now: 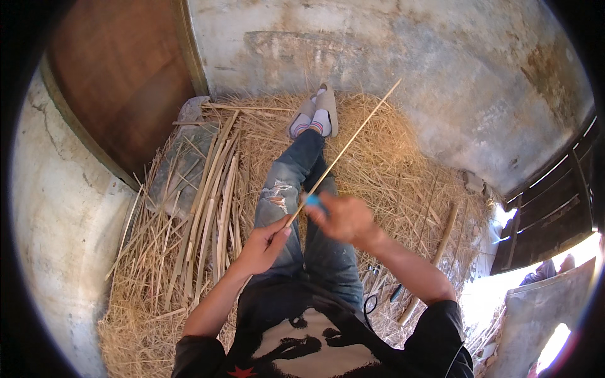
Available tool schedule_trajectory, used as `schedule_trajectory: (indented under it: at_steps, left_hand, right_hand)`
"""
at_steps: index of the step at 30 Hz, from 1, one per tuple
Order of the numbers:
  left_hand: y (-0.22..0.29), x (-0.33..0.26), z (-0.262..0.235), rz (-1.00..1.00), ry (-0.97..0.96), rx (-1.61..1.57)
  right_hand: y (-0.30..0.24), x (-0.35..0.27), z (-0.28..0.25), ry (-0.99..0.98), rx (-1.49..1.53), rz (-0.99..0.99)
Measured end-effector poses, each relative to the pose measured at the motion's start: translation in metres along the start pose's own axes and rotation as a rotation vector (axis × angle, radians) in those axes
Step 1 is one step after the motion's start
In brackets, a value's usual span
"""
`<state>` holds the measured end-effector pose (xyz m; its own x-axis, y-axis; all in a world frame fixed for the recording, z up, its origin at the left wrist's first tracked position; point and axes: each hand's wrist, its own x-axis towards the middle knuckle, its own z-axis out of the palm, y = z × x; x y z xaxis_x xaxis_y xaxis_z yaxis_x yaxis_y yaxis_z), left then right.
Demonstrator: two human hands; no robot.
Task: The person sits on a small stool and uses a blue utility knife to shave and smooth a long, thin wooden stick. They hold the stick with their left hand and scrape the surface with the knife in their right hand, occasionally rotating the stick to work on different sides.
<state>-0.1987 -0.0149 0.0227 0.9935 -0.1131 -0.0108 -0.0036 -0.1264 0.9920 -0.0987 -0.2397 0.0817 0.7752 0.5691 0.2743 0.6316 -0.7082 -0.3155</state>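
Observation:
A long, thin pale strip [360, 132], like split bamboo, slants over my lap from lower left to upper right. My left hand [263, 247] is closed on its lower part, with the thumb along it. Just above that, my right hand [346, 217] is closed and smeared by motion. A small blue thing [311, 200] shows at its fingers, against the strip; its kind is too blurred to tell. The strip's far end points up toward the wall, free of both hands.
Loose straw [391, 151] covers the floor. Several long split strips [211, 201] lie in a pile at left, beside a grey sheet [179, 164]. My outstretched legs [283, 183] are in the middle. A wooden pole [446, 233] lies at right. Behind stands a stained wall [403, 57].

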Motion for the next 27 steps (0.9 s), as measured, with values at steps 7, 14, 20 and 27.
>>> schedule_trajectory:
  at_steps: [7,14,20,27]
  left_hand:
    - [-0.009,-0.026,-0.017,-0.01,-0.088,0.157]
    - [-0.018,-0.069,-0.061,-0.055,-0.24,0.19]
    - [-0.007,-0.095,-0.089,-0.095,-0.038,-0.014]
    - [0.031,-0.063,-0.061,-0.14,-0.041,-0.313]
  right_hand:
    - [0.093,0.039,-0.042,0.162,0.165,0.528]
    - [0.257,0.012,-0.061,0.614,0.12,0.769]
    - [0.257,-0.025,-0.07,0.655,0.024,0.612]
    - [0.203,-0.022,-0.087,0.64,-0.036,0.438]
